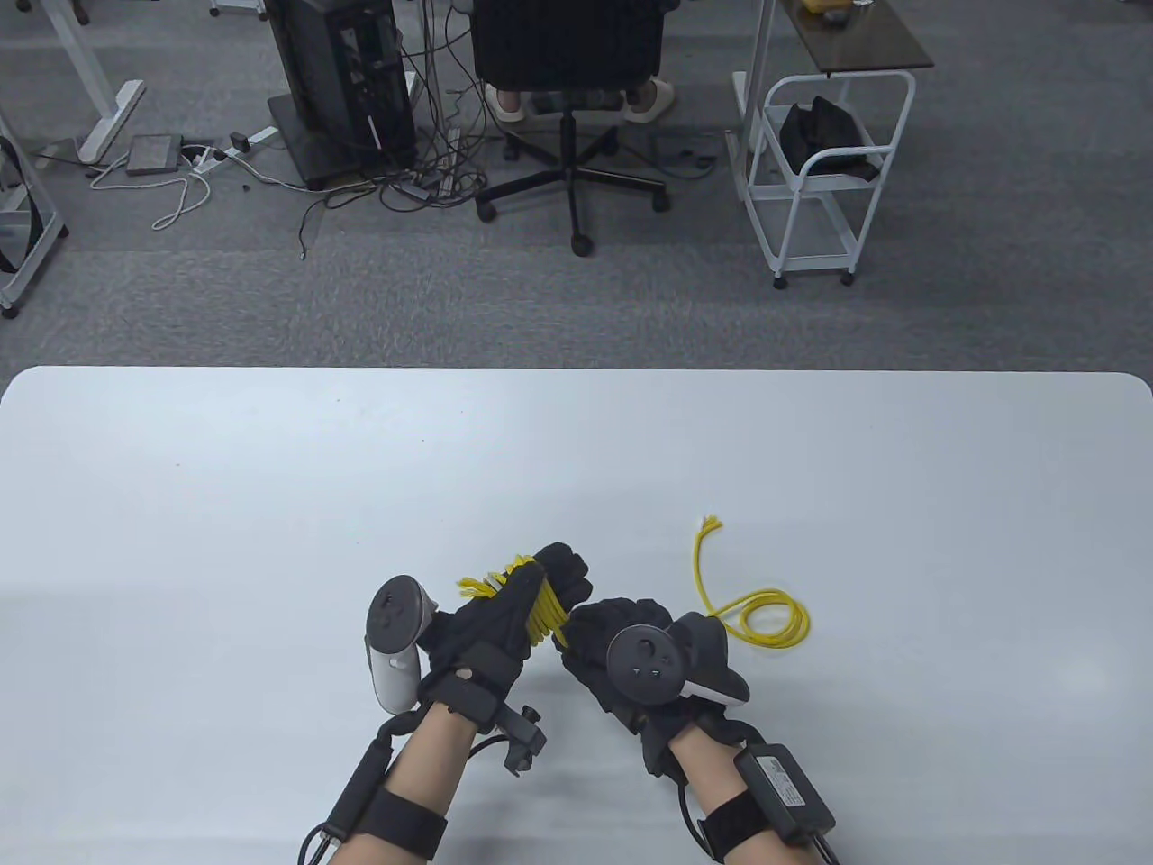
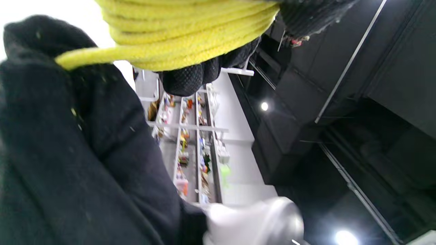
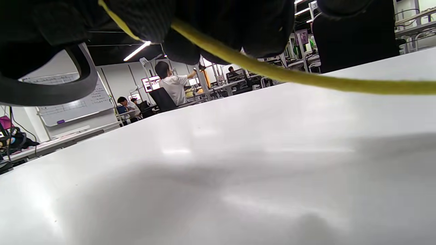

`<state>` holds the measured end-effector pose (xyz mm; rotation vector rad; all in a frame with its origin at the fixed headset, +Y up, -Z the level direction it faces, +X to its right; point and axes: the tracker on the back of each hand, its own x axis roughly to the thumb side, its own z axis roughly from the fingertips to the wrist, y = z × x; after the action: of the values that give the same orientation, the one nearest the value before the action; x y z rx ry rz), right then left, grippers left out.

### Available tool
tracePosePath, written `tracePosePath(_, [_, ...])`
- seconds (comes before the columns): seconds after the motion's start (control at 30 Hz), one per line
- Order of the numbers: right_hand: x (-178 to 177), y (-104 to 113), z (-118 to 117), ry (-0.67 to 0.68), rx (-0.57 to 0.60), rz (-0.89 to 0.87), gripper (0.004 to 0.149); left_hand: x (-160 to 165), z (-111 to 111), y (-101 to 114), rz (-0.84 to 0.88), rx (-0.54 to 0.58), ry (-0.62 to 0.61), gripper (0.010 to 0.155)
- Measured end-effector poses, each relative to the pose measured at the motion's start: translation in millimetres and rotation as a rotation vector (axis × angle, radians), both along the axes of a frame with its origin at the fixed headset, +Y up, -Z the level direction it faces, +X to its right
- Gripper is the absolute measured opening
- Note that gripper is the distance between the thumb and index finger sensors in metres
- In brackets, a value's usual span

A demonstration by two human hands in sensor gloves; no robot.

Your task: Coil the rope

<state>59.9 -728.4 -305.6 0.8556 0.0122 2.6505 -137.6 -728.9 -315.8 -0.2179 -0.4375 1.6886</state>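
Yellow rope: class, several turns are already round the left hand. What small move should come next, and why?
Probably the right hand should carry one more turn over the left hand, since the rope runs from the right hand's fingers and a loose loop lies on the table.

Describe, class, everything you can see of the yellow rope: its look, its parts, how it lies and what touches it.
The yellow rope looks like a thin braided cord, bright yellow. Several turns are wound around the left hand, with a frayed end sticking out beside the knuckles. A single strand passes under the fingers of the right hand, which hold it just above the table. To the right, the uncoiled tail lies on the table in one loose loop and ends in a second frayed tip pointing away from the person.
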Motion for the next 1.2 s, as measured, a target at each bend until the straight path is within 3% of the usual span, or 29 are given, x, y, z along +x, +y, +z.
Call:
tracePosePath(0.33, [21,2,-9,-0.119,-0.012,-0.020,0.041,17,0,-1,-0.026,-0.005,-0.218,0.062])
tracePosePath(0.7, [44,16,-13,-0.224,0.050,-0.108,0.041,24,-2,-5,-0.329,-0.024,-0.389,0.063])
tracePosePath(1.0, [41,23,-8,-0.206,0.069,-0.247,0.040,25,-1,-6,-0.532,-0.057,-0.315,0.066])
tracePosePath(1.2, [24,28,2,-0.151,0.116,-0.281,0.041,11,-1,-3,-0.504,-0.063,-0.112,0.069])
